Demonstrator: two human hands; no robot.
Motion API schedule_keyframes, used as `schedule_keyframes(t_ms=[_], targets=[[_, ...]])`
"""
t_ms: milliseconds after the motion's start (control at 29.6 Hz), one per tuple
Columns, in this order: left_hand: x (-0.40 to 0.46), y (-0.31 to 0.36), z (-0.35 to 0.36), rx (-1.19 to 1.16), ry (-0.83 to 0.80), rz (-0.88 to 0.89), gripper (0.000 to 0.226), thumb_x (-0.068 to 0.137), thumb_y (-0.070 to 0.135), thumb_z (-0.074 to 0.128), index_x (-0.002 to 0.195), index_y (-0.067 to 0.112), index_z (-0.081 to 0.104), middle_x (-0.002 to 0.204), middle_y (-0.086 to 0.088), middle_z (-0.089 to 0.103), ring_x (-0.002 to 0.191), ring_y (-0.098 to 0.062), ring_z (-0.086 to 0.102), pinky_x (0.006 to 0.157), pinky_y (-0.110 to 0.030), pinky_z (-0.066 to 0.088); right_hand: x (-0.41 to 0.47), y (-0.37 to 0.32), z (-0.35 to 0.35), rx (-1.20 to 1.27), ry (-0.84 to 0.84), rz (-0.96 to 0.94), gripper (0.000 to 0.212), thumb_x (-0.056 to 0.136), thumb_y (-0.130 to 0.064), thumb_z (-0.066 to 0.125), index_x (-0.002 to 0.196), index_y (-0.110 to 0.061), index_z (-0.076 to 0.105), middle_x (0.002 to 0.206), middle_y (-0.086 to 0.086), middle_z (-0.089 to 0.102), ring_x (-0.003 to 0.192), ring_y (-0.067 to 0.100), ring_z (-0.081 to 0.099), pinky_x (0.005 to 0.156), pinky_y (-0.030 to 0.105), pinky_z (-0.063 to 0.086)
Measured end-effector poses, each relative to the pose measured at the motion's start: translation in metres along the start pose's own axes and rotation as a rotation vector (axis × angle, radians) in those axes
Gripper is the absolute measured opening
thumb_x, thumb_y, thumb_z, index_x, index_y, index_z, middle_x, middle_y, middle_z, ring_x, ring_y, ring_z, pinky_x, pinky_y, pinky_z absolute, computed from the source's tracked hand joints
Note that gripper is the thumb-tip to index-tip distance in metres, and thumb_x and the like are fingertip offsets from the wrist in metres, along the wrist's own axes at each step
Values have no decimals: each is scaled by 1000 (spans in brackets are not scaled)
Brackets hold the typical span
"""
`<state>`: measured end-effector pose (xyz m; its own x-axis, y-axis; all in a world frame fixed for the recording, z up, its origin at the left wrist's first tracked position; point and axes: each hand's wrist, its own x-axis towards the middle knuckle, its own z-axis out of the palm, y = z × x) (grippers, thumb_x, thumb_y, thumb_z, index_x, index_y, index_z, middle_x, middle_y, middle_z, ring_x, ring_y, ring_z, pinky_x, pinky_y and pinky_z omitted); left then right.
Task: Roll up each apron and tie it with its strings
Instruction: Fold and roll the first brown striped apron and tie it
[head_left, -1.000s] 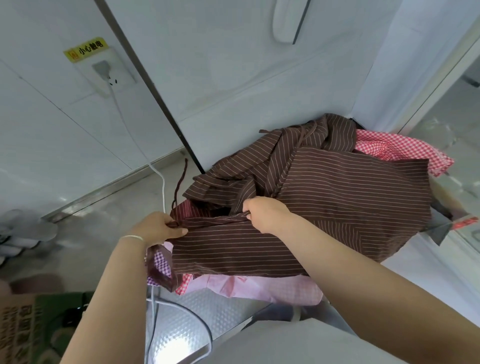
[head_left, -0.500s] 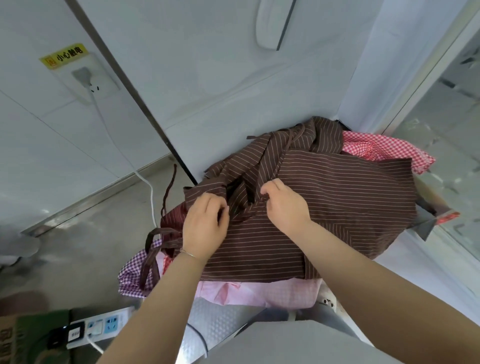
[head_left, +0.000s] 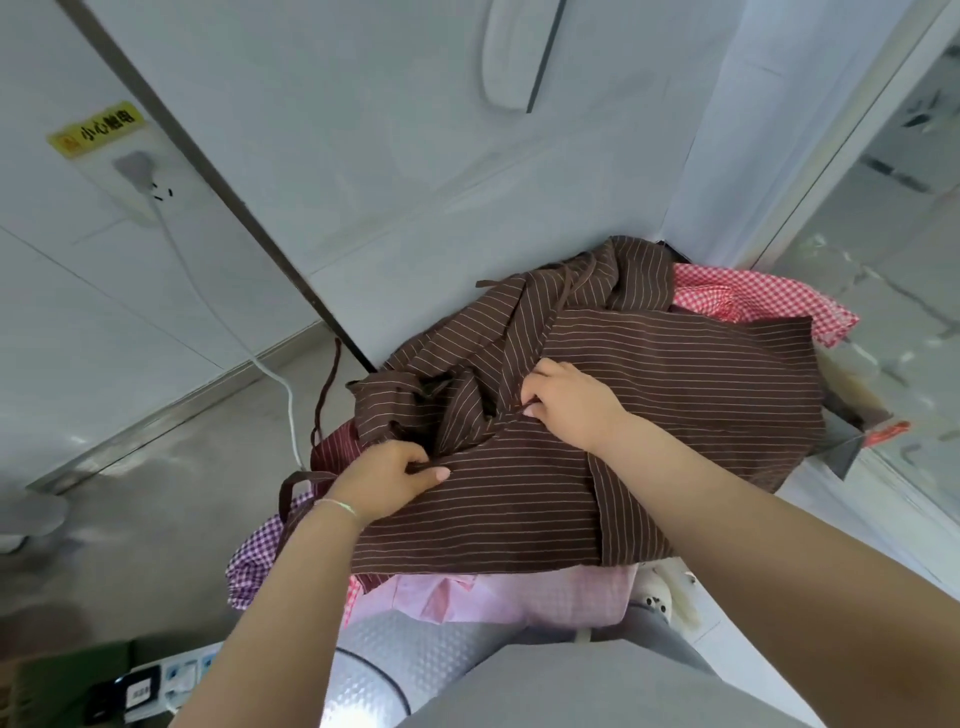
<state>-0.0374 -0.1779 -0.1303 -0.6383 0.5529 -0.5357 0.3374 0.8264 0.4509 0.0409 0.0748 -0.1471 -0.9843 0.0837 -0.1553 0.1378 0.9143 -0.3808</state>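
A brown apron with thin pale stripes (head_left: 649, 415) lies spread and crumpled on top of a pile of other aprons. My left hand (head_left: 389, 480) pinches a fold at its near left edge. Further up, my right hand (head_left: 569, 402) pinches the fabric near the crumpled middle. One brown string (head_left: 326, 395) hangs down off the left side, and a brown loop (head_left: 296, 491) sticks out by my left wrist. Under it lie a pink apron (head_left: 509, 592), a purple checked one (head_left: 254, 561) and a red checked one (head_left: 748, 296).
The pile sits in a corner against a white wall (head_left: 363, 182), with a glass panel (head_left: 893, 291) to the right. A white cable (head_left: 228, 332) runs from a wall socket (head_left: 137, 179) down to the floor. A power strip (head_left: 156, 686) lies at lower left.
My left hand has dropped down and to the left onto the apron's near edge. My right hand has stayed near the crumpled middle. The camera view shifted slightly.
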Motion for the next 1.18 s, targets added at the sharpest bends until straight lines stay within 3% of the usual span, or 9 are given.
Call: schedule_keyframes(t_ms=[135, 372, 608, 743, 845, 912, 1014, 1115, 1183], targets=[[2, -20, -6, 25, 246, 12, 18, 90, 45, 60, 78, 31, 61, 84, 12, 63, 84, -8, 58, 77, -29, 49, 2, -3, 6, -9, 95, -18, 20, 98, -24, 52, 116, -19, 61, 126, 1, 50, 113, 20, 50, 89, 34, 51], [4, -16, 23, -66, 301, -11, 18, 94, 46, 53, 102, 31, 47, 89, 12, 57, 80, -11, 58, 73, -29, 48, 11, 2, 9, -73, 63, -77, 35, 98, -17, 51, 133, -20, 48, 134, -1, 45, 90, 18, 57, 62, 27, 45], [-7, -19, 28, 25, 518, 282, 48, 92, 54, 35, 59, 23, 51, 49, 8, 48, 45, -10, 46, 43, -23, 35, 12, 3, 5, -63, 57, -18, 24, 97, -13, 52, 122, -14, 51, 134, 8, 36, 79, 15, 49, 71, 35, 54], [1, -10, 38, 306, 818, 433, 14, 89, 21, 53, 95, 15, 65, 98, -3, 63, 88, -19, 57, 71, -32, 50, 2, 4, 27, 134, 113, -6, 57, 90, 2, 54, 140, -21, 38, 154, 2, 17, 69, 14, 56, 58, 27, 52], [3, 29, 65, 389, 711, 820, 18, 89, 20, 58, 106, 17, 62, 113, -4, 64, 105, -19, 55, 91, -36, 46, -17, 2, 35, 338, 243, -18, 47, 97, -8, 46, 143, -18, 37, 157, -5, 18, 81, 20, 64, 67, 33, 56], [4, 53, 93, 488, 439, 971, 32, 88, 39, 58, 115, 21, 61, 123, 0, 61, 115, -18, 51, 97, -39, 45, -34, 1, 38, 485, 385, 86, 39, 100, -13, 42, 139, -15, 42, 151, -2, 33, 99, 15, 62, 83, 30, 53], [7, 74, 132, 766, 66, 848, 73, 78, 58, 60, 142, 29, 38, 149, 0, 39, 138, -28, 31, 113, -55, 26, -67, 5, 41, 663, 717, 401, 28, 101, -16, 43, 127, -13, 52, 127, 0, 52, 106, 2, 49, 93, 21, 42], [11, 75, 145, 822, 30, 724, 74, 88, 32, 58, 151, 31, 19, 160, -1, 18, 146, -34, 14, 111, -63, 1, -97, 20, 54, 841, 916, 934, 25, 99, -21, 46, 122, -12, 51, 117, 4, 53, 99, 11, 51, 87, 27, 41], [8, 78, 150, 840, 76, 670, 75, 89, 16, 52, 153, 30, 14, 161, -2, 14, 147, -32, 12, 111, -60, -4, -124, 44, 72, 1012, 822, 1443, 32, 97, -28, 47, 125, -12, 50, 120, 8, 55, 103, 25, 56, 88, 32, 42]])
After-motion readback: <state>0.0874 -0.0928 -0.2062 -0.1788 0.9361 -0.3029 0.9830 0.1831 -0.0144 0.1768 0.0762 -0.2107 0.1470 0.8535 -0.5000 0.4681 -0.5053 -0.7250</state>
